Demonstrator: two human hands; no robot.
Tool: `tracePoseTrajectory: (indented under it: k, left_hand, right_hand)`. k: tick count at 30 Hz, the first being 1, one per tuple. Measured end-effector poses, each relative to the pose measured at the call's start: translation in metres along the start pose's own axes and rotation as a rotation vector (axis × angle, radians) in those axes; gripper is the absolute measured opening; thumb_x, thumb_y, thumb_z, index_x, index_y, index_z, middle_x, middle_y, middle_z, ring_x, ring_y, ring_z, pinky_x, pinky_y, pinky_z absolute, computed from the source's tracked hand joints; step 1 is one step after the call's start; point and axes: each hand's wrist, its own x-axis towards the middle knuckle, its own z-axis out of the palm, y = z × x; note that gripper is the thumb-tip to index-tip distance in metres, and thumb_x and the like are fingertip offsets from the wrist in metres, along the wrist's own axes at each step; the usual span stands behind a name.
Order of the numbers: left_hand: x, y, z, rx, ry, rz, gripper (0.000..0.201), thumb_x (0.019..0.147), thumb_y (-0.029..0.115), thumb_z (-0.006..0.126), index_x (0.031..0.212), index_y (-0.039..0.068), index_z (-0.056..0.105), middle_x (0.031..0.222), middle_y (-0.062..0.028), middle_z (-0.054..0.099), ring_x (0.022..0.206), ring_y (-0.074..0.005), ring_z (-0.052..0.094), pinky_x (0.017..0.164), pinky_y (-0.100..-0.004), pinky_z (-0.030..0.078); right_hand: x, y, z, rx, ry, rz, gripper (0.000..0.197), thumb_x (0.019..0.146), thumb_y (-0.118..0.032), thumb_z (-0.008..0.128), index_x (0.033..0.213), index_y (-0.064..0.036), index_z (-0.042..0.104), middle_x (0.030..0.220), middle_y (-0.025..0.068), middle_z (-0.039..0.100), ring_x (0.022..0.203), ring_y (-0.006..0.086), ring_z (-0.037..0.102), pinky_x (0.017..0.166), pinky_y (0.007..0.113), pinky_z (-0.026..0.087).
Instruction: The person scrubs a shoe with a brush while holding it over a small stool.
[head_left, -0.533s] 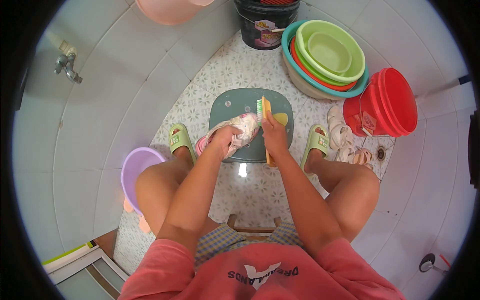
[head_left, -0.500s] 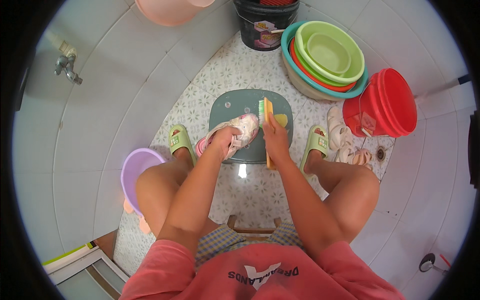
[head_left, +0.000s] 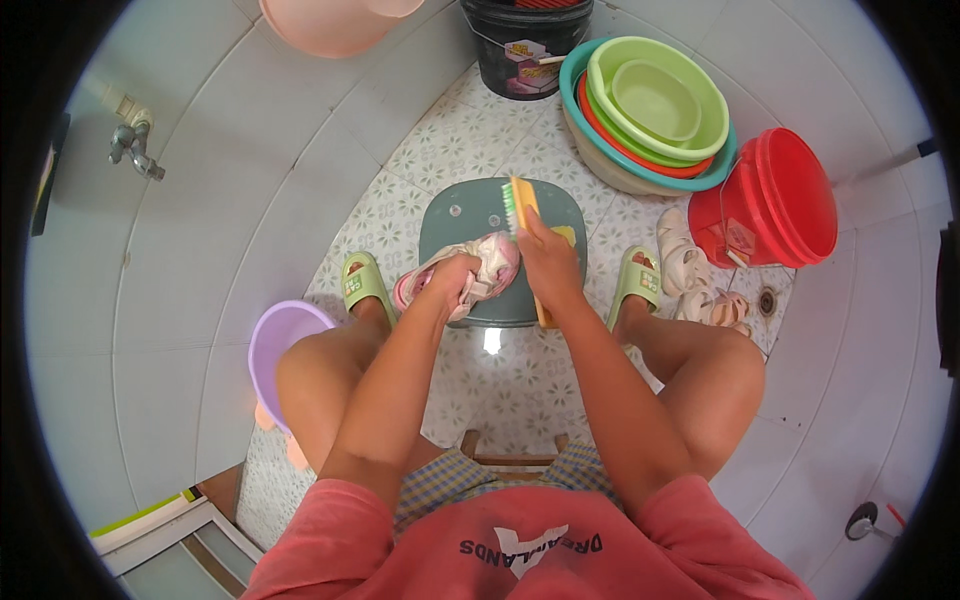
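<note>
My left hand (head_left: 455, 280) is closed around a white shoe with pink trim (head_left: 497, 262), held over the left part of a grey-green plastic stool (head_left: 465, 212). In my right hand (head_left: 548, 258) is a scrub brush (head_left: 524, 192) with a yellow back and white-and-green bristles. Its bristles face left, up beyond the shoe's toe and apart from it. The brush's long handle runs down under my palm and shows again below it. Partly behind my right hand, a yellow piece (head_left: 566, 234) lies on the stool; its kind is unclear. Small wet spots mark the stool top.
Nested basins (head_left: 722, 165) and a black bucket (head_left: 530, 70) stand at the back. Right of the stool are a red bucket (head_left: 745, 215) and pale sandals (head_left: 685, 265). A purple basin (head_left: 262, 345) is beside my left leg. A tap (head_left: 135, 145) projects from the left wall.
The brush has tipped a little, its head shifting up and to the left. The shoe has turned slightly in my left hand. Both hands keep their hold.
</note>
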Motion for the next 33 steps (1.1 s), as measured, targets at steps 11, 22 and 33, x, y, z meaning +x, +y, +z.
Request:
tracePoseTrajectory:
  k: [11, 22, 33]
  left_hand:
    - [0.001, 0.005, 0.011, 0.012, -0.041, -0.021, 0.015, 0.066, 0.000, 0.054, 0.080, -0.004, 0.059, 0.069, -0.0132, 0.059, 0.055, -0.0247, 0.060, 0.046, -0.0365, 0.049]
    - [-0.006, -0.003, 0.012, 0.012, -0.005, 0.011, 0.017, 0.070, -0.002, 0.050, 0.085, -0.007, 0.056, 0.074, -0.0160, 0.059, 0.060, -0.0279, 0.062, 0.055, -0.0394, 0.055]
    - [-0.017, 0.010, 0.026, -0.278, -0.171, -0.067, 0.029, 0.075, 0.003, 0.055, 0.102, -0.007, 0.054, 0.089, -0.0168, 0.062, 0.069, -0.0270, 0.064, 0.061, -0.0366, 0.055]
  right_hand:
    - [-0.001, 0.021, 0.023, -0.452, 0.146, -0.217, 0.043, 0.088, -0.031, 0.049, 0.130, -0.0224, 0.046, 0.079, 0.0172, 0.049, 0.065, 0.0361, 0.054, 0.060, 0.045, 0.047]
    - [-0.015, 0.012, 0.022, -0.551, -0.018, -0.130, 0.043, 0.089, -0.030, 0.047, 0.131, -0.0203, 0.044, 0.087, 0.0207, 0.051, 0.075, 0.0370, 0.057, 0.066, 0.046, 0.045]
    - [-0.081, 0.035, 0.001, -0.336, -0.023, -0.089, 0.042, 0.090, -0.024, 0.047, 0.130, -0.0183, 0.039, 0.089, 0.0178, 0.048, 0.075, 0.0394, 0.056, 0.066, 0.047, 0.045]
